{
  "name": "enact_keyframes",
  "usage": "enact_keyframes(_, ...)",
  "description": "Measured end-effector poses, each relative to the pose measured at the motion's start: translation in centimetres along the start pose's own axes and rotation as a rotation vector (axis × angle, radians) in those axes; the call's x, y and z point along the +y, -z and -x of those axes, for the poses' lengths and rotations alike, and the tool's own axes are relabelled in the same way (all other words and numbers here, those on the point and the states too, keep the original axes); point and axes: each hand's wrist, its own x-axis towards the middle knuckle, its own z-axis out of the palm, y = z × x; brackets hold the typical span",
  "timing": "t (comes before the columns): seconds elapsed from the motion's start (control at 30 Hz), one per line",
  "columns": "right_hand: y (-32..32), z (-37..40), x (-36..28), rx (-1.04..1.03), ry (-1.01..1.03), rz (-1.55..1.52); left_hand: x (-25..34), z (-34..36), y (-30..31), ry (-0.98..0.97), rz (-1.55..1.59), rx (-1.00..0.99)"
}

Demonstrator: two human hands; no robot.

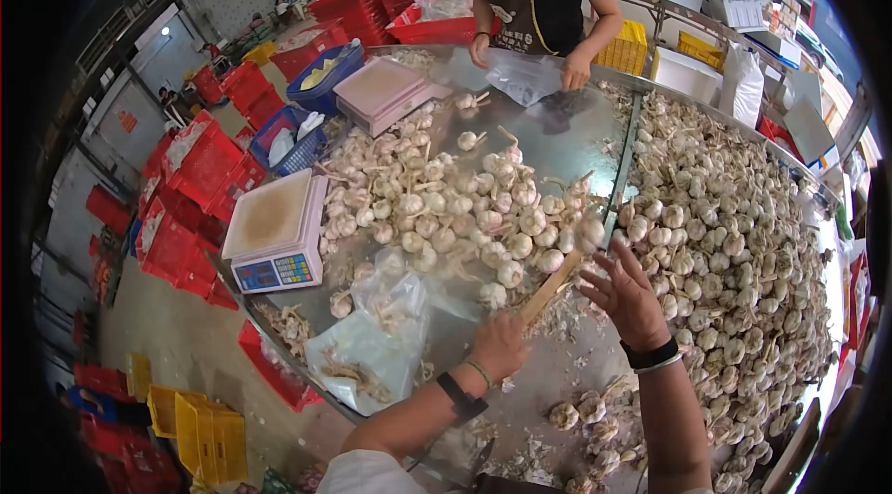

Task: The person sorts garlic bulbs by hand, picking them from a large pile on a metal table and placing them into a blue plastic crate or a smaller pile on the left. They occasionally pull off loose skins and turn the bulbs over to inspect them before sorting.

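My left hand (500, 347) is closed round the near end of a flat wooden strip (548, 289), which slants up and away over the metal table. Beyond its far end is a blurred garlic bulb (591, 232). My right hand (624, 297) is beside it, fingers spread, palm towards the strip, holding nothing. To the left of the strip lies a loose pile of garlic bulbs (446, 206) with short stems. Several more bulbs (591, 408) lie between my forearms among scraps of skin. A clear plastic bag (372, 336) is spread left of my left hand.
A large heap of garlic (734, 262) fills the right side, behind a metal divider (624, 159). Two scales (271, 224) stand along the left edge. Across the table a person (534, 1) holds a clear bag (525, 74). Red crates (209, 164) stack up on the left floor.
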Motion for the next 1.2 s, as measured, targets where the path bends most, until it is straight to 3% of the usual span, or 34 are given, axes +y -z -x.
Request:
enact_keyframes(0.03,-1.2,0.0,-0.2,-0.002,0.137,0.015,-0.1,0.1,0.3,0.032,0.048,-0.121)
enact_keyframes(0.07,-1.6,0.3,0.4,0.015,0.140,0.015,-0.7,0.2,-0.4,0.019,0.053,-0.131)
enact_keyframes(0.13,-0.8,1.9,1.8,0.025,0.074,0.343,-1.5,0.0,-2.6,0.055,0.157,-0.086)
enact_keyframes(0.27,2.5,8.6,4.9,0.027,-0.140,0.438,-0.8,-0.6,-1.7,0.085,0.085,-0.107)
enact_keyframes(0.4,5.7,16.1,4.9,0.241,-0.194,0.475,0.1,-1.1,-2.2,0.054,0.083,-0.059)
enact_keyframes(0.57,7.9,24.1,4.7,0.592,-0.167,0.353,1.7,-2.7,-2.4,-0.103,0.353,-0.144)
enact_keyframes(0.67,8.3,27.2,5.5,0.688,-0.164,0.360,3.6,-5.8,-1.5,-0.148,0.199,-0.068)
enact_keyframes(0.7,8.5,28.0,6.0,0.696,-0.151,0.349,4.3,-7.1,-1.7,-0.184,0.252,0.050)
enact_keyframes(0.8,8.5,29.4,6.8,0.719,-0.212,0.339,6.3,-11.7,-1.9,-0.335,0.168,0.038)
enact_keyframes(1.03,7.2,29.5,6.7,0.748,-0.227,0.317,6.8,-16.5,-9.8,-0.325,-0.016,-0.103)
enact_keyframes(1.1,7.2,29.5,6.6,0.755,-0.233,0.326,6.6,-16.4,-10.5,-0.575,0.016,0.038)
enact_keyframes(1.2,7.6,29.1,6.6,0.707,-0.267,0.408,5.9,-15.4,-6.3,-0.435,0.157,-0.014)
